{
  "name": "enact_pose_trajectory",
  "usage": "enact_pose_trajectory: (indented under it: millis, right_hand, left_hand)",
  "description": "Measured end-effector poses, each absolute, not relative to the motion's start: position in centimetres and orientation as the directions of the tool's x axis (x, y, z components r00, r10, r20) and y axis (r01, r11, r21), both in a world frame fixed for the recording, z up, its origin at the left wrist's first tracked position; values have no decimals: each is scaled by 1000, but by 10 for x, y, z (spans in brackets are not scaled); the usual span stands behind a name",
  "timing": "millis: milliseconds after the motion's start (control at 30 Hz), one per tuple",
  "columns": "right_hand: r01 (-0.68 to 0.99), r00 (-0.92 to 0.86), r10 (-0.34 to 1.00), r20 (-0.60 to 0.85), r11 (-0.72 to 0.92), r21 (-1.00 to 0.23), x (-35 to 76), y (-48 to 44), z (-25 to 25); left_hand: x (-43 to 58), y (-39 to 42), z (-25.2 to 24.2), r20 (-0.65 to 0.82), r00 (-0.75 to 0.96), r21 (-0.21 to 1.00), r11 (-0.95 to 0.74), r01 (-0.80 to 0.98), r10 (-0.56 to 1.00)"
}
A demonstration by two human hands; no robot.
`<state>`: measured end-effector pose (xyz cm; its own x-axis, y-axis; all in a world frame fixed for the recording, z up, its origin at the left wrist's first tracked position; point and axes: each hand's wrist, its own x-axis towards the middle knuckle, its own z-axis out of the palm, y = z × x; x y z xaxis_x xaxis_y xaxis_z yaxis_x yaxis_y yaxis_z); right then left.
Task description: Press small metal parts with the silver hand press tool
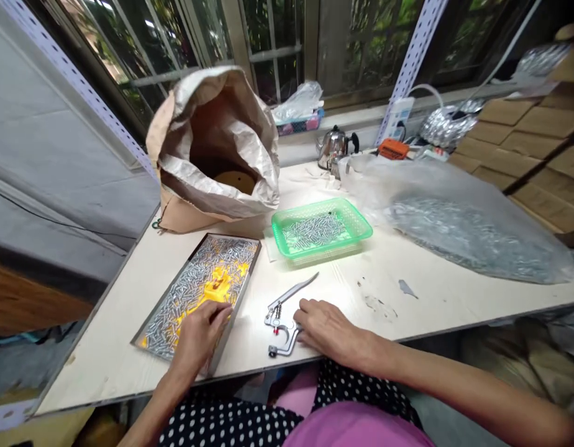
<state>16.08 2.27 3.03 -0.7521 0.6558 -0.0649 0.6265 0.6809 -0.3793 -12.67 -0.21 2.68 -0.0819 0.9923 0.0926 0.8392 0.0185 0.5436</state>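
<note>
My left hand (200, 335) rests on the near end of a flat metal tray (246, 272) with a yellow floor, its fingers curled down into several small silver metal pieces (194, 282). My right hand (327, 326) lies on the white table beside a silver hand press tool (281, 316), fingertips touching its near end. The tool's long handle points away toward a green plastic basket (361, 231) that holds more of the silver pieces.
A big open paper sack (212, 143) stands at the back left of the white table (408, 298). A clear plastic bag of metal parts (464, 230) fills the right side. A kettle (332, 148), power strip and cardboard boxes (538, 149) sit by the window.
</note>
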Motion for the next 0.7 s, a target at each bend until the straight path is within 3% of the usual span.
enact_pose_trajectory:
  millis: [100,167,400,533,633,700]
  right_hand:
    - [679,-711,686,-155,611,-407,169,15,15]
    - [697,-693,703,-161,595,-401,172,16,4]
    - [667,-689,724,16,643,-375,173,15,-26]
    - [686,-671,741,15,629,-366,172,13,-26]
    - [683,-669,743,16,623,-381,172,12,-23]
    - [679,-669,743,30,626,-383,172,11,-23]
  left_hand:
    - [-94,-8,33,-73,-123,690,140,710,990]
    - [-74,-11,25,-96,-47,688,101,719,994]
    - [-70,-22,-15,16,206,340,-199,919,978]
    - [-76,-29,-15,-36,255,256,-237,937,966]
    - [-72,-30,-11,-35,213,296,-193,936,976]
    - [-67,-27,-7,-47,141,425,-108,899,989]
